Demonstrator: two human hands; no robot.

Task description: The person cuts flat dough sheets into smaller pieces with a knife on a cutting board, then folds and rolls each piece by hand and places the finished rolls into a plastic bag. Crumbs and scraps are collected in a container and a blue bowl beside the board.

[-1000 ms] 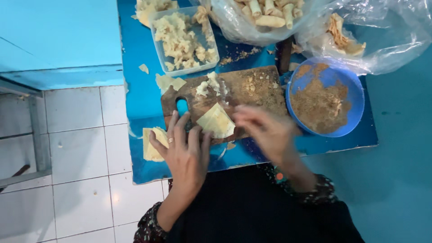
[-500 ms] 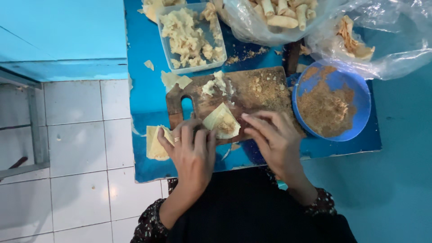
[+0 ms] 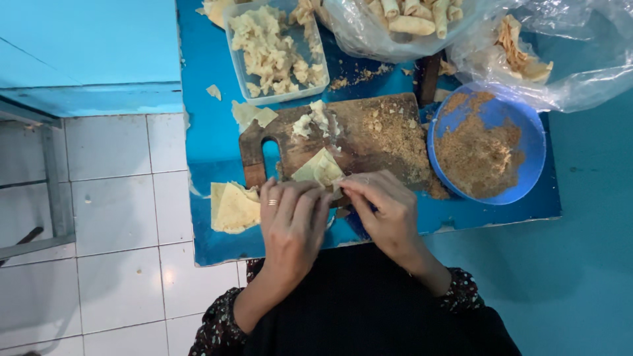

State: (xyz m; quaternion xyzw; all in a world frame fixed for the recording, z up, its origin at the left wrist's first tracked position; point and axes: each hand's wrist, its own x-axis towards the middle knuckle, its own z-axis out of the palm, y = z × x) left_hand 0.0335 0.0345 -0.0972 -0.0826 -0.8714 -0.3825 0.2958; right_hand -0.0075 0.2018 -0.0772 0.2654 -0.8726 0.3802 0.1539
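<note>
I work in a simple home kitchen or small food-making corner, sitting at a low blue table (image 3: 204, 151) over a white tiled floor (image 3: 112, 198). A worn wooden cutting board (image 3: 369, 142) lies near the table's front edge, dusted with crumbs. At the back edge stand a clear plastic tub of pale filling (image 3: 273, 49) and plastic bags of finished rolls (image 3: 409, 23). A blue bowl of brown crumbs (image 3: 484, 142) sits toward the right edge, and a stack of thin pastry wrappers (image 3: 232, 207) rests at the front left corner.

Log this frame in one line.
left hand: on wrapper | right hand: folding wrapper | board | crumb bowl
</note>
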